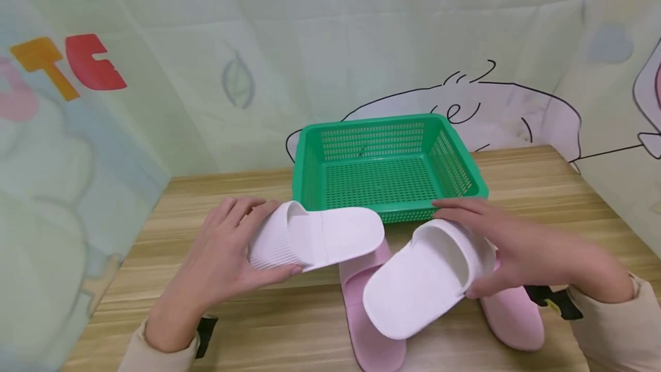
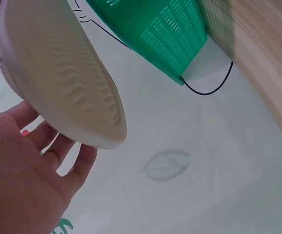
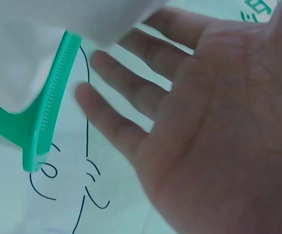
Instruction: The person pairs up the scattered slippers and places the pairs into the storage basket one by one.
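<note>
My left hand (image 1: 219, 260) grips a white slipper (image 1: 346, 234) by its ribbed strap end, thumb along the near edge and fingers over the far side. In the left wrist view the wavy-patterned sole (image 2: 70, 78) of that slipper faces the camera. A second white slipper (image 1: 408, 291) is held by my right hand (image 1: 511, 245) at its strap, heel tilted down toward me. In the right wrist view this slipper (image 3: 92, 14) partly covers the fingertips. Below them lie a pink slipper (image 1: 374, 332) and another pink slipper (image 1: 516, 320), both partly hidden.
A green plastic basket (image 1: 304, 182) with perforated walls stands behind the slippers, nothing visible inside it. Everything rests on a wood-grain table (image 1: 242, 326). A printed cloth backdrop (image 1: 289, 50) hangs behind the table and along its sides.
</note>
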A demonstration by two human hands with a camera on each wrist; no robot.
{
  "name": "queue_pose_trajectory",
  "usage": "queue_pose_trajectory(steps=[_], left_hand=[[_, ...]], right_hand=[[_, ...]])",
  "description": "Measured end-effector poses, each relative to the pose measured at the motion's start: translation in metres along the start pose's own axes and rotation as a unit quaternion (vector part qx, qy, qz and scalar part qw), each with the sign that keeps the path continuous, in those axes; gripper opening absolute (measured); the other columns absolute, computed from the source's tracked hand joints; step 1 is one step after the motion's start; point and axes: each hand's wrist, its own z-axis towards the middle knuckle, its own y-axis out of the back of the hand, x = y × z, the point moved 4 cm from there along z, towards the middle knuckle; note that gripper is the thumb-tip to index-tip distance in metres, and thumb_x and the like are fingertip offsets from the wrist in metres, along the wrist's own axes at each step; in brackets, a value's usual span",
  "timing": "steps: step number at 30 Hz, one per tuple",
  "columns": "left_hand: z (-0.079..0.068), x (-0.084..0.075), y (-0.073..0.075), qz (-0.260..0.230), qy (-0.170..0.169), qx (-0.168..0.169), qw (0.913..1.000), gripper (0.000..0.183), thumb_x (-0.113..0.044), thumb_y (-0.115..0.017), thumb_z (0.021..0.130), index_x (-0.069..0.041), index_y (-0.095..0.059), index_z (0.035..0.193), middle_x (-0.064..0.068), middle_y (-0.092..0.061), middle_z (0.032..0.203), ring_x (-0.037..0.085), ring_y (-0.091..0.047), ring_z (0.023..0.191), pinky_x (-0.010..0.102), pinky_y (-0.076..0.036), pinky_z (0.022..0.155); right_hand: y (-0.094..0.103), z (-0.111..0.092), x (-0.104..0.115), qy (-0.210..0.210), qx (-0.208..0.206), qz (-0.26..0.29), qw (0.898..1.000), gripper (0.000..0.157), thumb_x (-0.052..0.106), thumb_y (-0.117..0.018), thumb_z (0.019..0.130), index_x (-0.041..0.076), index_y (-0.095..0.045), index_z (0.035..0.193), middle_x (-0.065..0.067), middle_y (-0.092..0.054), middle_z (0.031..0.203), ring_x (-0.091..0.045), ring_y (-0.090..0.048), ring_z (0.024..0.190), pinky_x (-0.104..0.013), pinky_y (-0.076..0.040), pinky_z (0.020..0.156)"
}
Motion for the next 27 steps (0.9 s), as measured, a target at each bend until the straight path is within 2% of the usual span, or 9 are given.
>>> queue_pose_trajectory(steps=[4, 7, 13, 18, 27], left_hand=[[0.0, 0.0, -0.001, 0.0, 0.004, 0.005, 1.0, 0.094, -0.074, -0.088, 0.065, -0.014, -0.067, 0.135, 0.005, -0.066, 0.123, 0.026, -0.054, 0.109, 0.044, -0.045, 0.088], [-0.001, -0.001, -0.001, -0.003, 0.008, 0.008, 0.9999, 0.094, -0.072, -0.089, 0.064, -0.016, -0.067, 0.136, 0.006, -0.066, 0.124, 0.026, -0.054, 0.111, 0.046, -0.045, 0.09], [-0.001, -0.001, 0.0, -0.012, -0.001, -0.006, 0.9999, 0.091, -0.077, -0.084, 0.069, -0.014, -0.068, 0.135, 0.006, -0.066, 0.122, 0.027, -0.055, 0.11, 0.046, -0.045, 0.089], [0.002, -0.003, 0.001, -0.014, -0.018, -0.028, 0.9994, 0.091, -0.085, -0.072, 0.076, -0.013, -0.07, 0.132, 0.006, -0.068, 0.118, 0.028, -0.057, 0.106, 0.047, -0.045, 0.086], [0.002, -0.009, -0.001, -0.023, -0.007, -0.011, 0.9996, 0.091, -0.081, -0.08, 0.07, -0.016, -0.071, 0.133, 0.002, -0.068, 0.121, 0.023, -0.056, 0.106, 0.042, -0.043, 0.089]], right_hand=[[0.01, 0.0, 0.001, 0.033, -0.04, -0.024, 0.998, 0.091, 0.046, -0.097, 0.074, 0.03, -0.049, 0.15, 0.011, -0.051, 0.149, -0.01, -0.045, 0.128, -0.032, -0.055, 0.09], [0.015, 0.001, 0.002, 0.046, -0.063, -0.017, 0.997, 0.091, 0.042, -0.098, 0.073, 0.027, -0.051, 0.149, 0.012, -0.052, 0.144, -0.007, -0.045, 0.121, -0.031, -0.055, 0.084], [0.024, 0.004, 0.005, 0.033, -0.114, -0.004, 0.993, 0.098, 0.035, -0.102, 0.068, 0.028, -0.05, 0.152, 0.011, -0.05, 0.143, -0.008, -0.049, 0.115, -0.031, -0.055, 0.08], [0.03, 0.009, 0.008, 0.025, -0.155, -0.031, 0.987, 0.103, 0.035, -0.103, 0.065, 0.029, -0.051, 0.154, 0.008, -0.049, 0.147, -0.009, -0.048, 0.115, -0.031, -0.055, 0.079], [0.031, 0.012, 0.011, 0.029, -0.213, -0.057, 0.975, 0.108, 0.03, -0.106, 0.057, 0.023, -0.056, 0.152, 0.005, -0.054, 0.143, -0.008, -0.05, 0.11, -0.029, -0.053, 0.075]])
